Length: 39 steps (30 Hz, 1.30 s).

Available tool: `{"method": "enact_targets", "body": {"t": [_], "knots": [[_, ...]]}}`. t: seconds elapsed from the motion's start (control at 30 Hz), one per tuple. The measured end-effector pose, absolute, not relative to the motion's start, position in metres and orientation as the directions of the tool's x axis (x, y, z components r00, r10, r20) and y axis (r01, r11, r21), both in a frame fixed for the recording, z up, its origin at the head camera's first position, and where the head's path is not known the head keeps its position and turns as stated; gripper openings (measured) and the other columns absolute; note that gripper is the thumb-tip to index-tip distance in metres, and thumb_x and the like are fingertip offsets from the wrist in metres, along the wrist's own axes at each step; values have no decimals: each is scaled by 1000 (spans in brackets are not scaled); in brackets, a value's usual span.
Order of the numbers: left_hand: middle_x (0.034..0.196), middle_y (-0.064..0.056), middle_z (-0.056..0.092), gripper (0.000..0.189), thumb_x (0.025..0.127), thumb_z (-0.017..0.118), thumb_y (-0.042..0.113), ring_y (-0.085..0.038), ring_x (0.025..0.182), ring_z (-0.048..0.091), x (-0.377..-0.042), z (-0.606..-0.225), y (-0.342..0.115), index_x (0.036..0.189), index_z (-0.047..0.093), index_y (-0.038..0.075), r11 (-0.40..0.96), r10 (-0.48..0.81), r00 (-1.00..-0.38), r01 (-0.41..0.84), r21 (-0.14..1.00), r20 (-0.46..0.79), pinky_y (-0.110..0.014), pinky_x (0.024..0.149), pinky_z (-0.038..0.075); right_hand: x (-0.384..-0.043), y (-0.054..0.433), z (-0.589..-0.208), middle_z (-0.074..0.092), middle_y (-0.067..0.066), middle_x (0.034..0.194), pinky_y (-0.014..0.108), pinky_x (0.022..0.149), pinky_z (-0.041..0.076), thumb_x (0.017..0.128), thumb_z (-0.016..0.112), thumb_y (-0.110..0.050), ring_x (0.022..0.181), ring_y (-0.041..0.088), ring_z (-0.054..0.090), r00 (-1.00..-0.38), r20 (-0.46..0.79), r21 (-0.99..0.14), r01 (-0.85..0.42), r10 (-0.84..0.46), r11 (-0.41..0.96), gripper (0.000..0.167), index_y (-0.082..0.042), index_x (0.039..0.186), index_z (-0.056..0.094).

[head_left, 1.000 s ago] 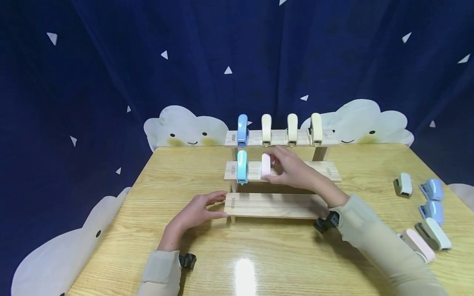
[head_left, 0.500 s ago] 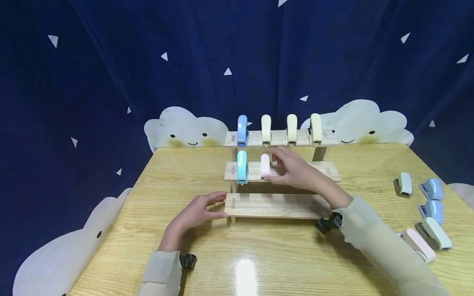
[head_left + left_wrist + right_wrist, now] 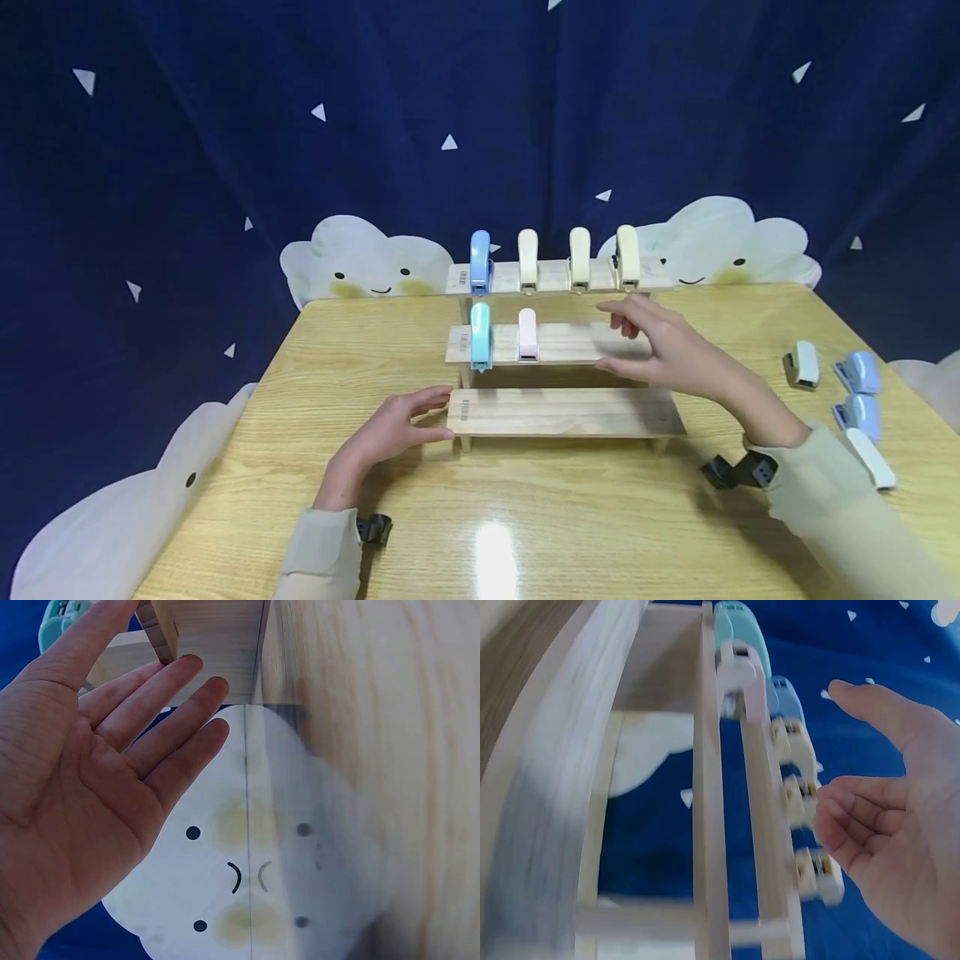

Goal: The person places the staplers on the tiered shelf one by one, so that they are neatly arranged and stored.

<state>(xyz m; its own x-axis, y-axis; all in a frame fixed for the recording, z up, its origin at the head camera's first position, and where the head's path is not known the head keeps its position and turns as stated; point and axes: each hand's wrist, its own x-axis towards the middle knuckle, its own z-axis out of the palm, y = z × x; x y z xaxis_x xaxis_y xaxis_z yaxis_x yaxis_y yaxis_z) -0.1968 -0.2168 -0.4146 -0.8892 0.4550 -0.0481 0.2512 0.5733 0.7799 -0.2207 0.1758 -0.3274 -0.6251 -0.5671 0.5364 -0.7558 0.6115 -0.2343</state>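
Stapler of pale pink colour and rounded shape point(image 3: 527, 333) stands on the middle plank of the three-tier, light wooden rack point(image 3: 562, 412), just right of the glossy turquoise stapler point(image 3: 481, 333), with a gap between the two. Relative to the right hand point(image 3: 663, 346), the pink stapler lies to the left of the fingertips and apart from them. The right thumb and index finger are parted, both directed left toward the pink stapler; the remaining fingers are loosely curled. The right forearm enters from the lower right, and the hand is positioned at the right portion of the middle plank. The left hand point(image 3: 393, 427) is located at the left end of the lowest plank, thumb below, fingers above and slightly spread, palm facing the rack. Whether the left fingertips bear on the wood cannot be determined.
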Motion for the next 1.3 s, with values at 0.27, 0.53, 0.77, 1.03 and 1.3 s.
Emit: {"method": "enact_targets", "body": {"t": [0.27, 0.53, 0.77, 1.03, 1.3], "knots": [[145, -13, 53, 76, 85, 75, 37, -33, 135, 50, -199, -416, -217, 148, 43, 10, 574, 455, -889, 255, 778, -45, -50, 115, 39, -197, 238, -331, 56, -5, 91, 13, 68, 39, 70, 87, -16, 83, 0, 44, -680, 551, -193, -668, -484, 719, 63, -2, 125, 60], [145, -12, 53, 76, 85, 76, 37, -32, 136, 50, -198, -415, -217, 148, 43, 12, 578, 446, -893, 237, 781, -59, -50, 115, 39, -168, 291, -347, 56, -11, 92, 8, 69, 39, 65, 89, -16, 83, -9, 44, -753, 543, -207, -548, -371, 810, 63, -5, 122, 63], [146, -11, 53, 75, 84, 76, 37, -31, 136, 50, -197, -417, -217, 148, 43, 13, 574, 436, -897, 222, 788, -65, -50, 116, 38, -147, 331, -367, 53, -11, 93, 8, 65, 36, 70, 87, -21, 80, -10, 41, -823, 456, -203, -466, -338, 861, 62, -5, 124, 62], [146, -10, 54, 75, 85, 75, 38, -31, 137, 49, -197, -417, -216, 149, 43, 14, 583, 434, -898, 219, 783, -72, -51, 115, 39, -128, 366, -390, 48, -15, 85, 15, 56, 32, 64, 90, -22, 72, -8, 39, -846, 395, -151, -446, -359, 882, 60, -10, 116, 62], [146, -11, 53, 76, 85, 75, 38, -32, 138, 48, -196, -416, -216, 149, 42, 14, 577, 438, -896, 214, 788, -78, -53, 114, 39, -120, 388, -413, 40, -22, 82, 9, 57, 31, 48, 92, -5, 72, -11, 36, -770, 411, -143, -582, -487, 800, 69, -11, 109, 63]]}}
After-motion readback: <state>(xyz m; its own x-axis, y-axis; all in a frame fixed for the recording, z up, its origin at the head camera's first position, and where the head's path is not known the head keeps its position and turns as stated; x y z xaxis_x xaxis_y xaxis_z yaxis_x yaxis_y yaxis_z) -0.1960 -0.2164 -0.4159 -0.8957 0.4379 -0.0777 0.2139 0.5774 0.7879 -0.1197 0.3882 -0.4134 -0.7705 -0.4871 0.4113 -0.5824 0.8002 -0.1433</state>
